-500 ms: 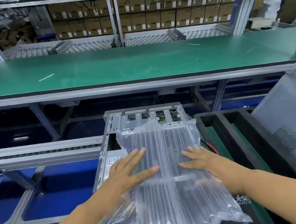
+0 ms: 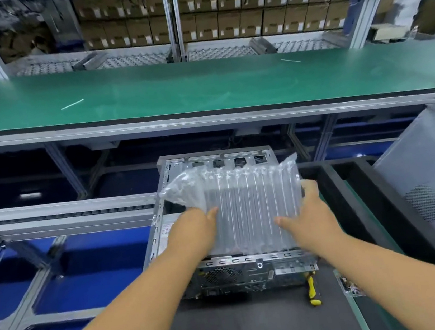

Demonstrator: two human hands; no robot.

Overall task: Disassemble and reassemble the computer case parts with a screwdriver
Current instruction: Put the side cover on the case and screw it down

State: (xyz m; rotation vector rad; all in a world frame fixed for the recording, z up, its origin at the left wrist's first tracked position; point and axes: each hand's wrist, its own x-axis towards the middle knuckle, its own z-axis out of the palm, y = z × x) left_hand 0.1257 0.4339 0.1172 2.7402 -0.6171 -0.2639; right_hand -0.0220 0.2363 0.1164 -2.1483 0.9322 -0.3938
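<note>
Nearest, on the dark mat [image 2: 246, 327], lies my yellow-handled screwdriver [image 2: 312, 289], just beside the case's near right corner and untouched. Beyond it stands the computer case [image 2: 241, 273], open side up: bare grey sheet metal, its near wall perforated with a vent grille and port cut-outs, its far wall a row of slot openings. I judge it stiff, fairly heavy and sharp along its folded edges, best gripped by the rims and not by the thin panels.

Filling the open top is an air-column cushion [image 2: 246, 205], clear plastic in parallel inflated tubes, its far left corner crumpled and loose. It should be very light, springy and slippery, and liable to puncture on the metal edges; hold it by its two sides. My left hand [image 2: 195, 227] grips its left edge, thumb on top; my right hand [image 2: 310, 215] clasps the right edge, thumb across the tubes.

To the right, a grey side panel [image 2: 430, 175] with a mesh vent leans in a black foam tray [image 2: 353, 196]. Farther off runs the green bench [image 2: 200, 84], then shelves of cartons [image 2: 246, 14].
</note>
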